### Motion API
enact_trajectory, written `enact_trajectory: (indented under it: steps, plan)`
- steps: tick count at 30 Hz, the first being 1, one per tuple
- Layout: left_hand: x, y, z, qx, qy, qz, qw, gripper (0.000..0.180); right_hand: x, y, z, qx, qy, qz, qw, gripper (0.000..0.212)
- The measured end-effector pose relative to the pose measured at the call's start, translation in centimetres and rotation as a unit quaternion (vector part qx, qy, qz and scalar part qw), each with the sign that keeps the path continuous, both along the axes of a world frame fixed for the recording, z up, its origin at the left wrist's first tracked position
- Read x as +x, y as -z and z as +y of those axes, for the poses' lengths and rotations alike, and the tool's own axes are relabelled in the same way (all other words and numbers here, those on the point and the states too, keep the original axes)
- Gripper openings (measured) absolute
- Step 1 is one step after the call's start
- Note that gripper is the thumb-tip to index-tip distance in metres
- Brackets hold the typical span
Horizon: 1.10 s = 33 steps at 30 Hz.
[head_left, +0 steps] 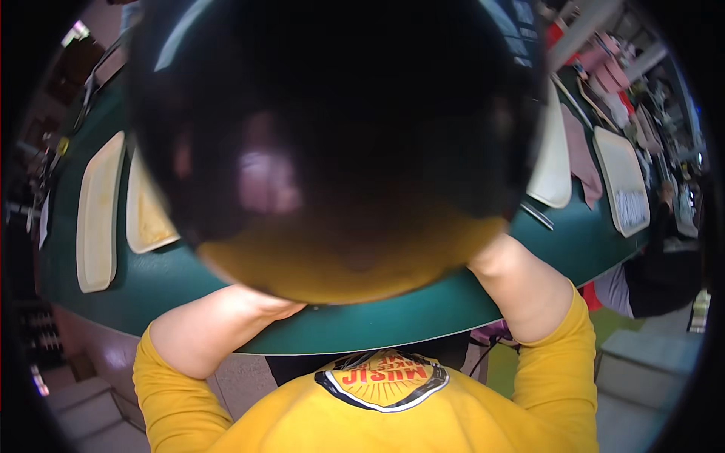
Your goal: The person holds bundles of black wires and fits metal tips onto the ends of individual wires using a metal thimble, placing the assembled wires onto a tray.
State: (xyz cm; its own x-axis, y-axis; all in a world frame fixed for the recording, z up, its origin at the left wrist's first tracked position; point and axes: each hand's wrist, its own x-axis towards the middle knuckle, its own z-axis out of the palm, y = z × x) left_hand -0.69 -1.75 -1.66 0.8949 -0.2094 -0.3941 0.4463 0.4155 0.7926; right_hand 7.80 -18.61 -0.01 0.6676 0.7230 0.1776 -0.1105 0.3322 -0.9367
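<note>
Green tabletop [370,328] spreads around a big dark rounded object [340,151] filling my upper view and hiding both hands, so I cannot tell their grip, what is done or what remains.

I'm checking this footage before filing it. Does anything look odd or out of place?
Yes: a large, blurred, dark rounded object fills the upper middle of the view. It looks odd because it blocks much of the green table and hides both hands. I cannot tell what it is.

Grn tbl [377,328] holds pale trays [100,215] L & R, pinkish cloth [580,155] R.
</note>
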Motion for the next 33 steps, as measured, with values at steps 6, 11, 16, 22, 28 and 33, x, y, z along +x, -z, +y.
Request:
enact_trajectory:
  steps: [6,11,16,22,28,33]
  plan:
    - [-0.4,-2.3,1.9,-0.002,-0.076,0.008,0.997,0.008,0.2,-0.7,3.0,0.031,0.001,-0.02,0.999,0.024]
    - [0.4,0.0,1.4,0.013,-0.045,-0.066,0.997,0.009,0.4,0.2,2.2,0.031,0.078,-0.157,0.984,0.024]
    - [0.2,-0.4,1.5,0.019,-0.04,-0.095,0.995,0.008,-0.5,-0.8,2.2,0.001,0.103,-0.169,0.98,0.022]
    - [0.0,0.2,2.0,0.036,-0.019,-0.134,0.99,0.009,-0.7,-0.7,1.8,-0.054,0.105,-0.316,0.942,0.022]
    - [0.1,-1.3,2.2,0.061,-0.049,-0.095,0.992,0.008,-0.1,-0.3,3.2,0.0,0.085,-0.254,0.963,0.028]
    - [1.4,-1.5,0.5,0.089,-0.017,-0.113,0.989,0.01,0.3,0.0,2.0,0.049,0.092,-0.072,0.992,0.026]
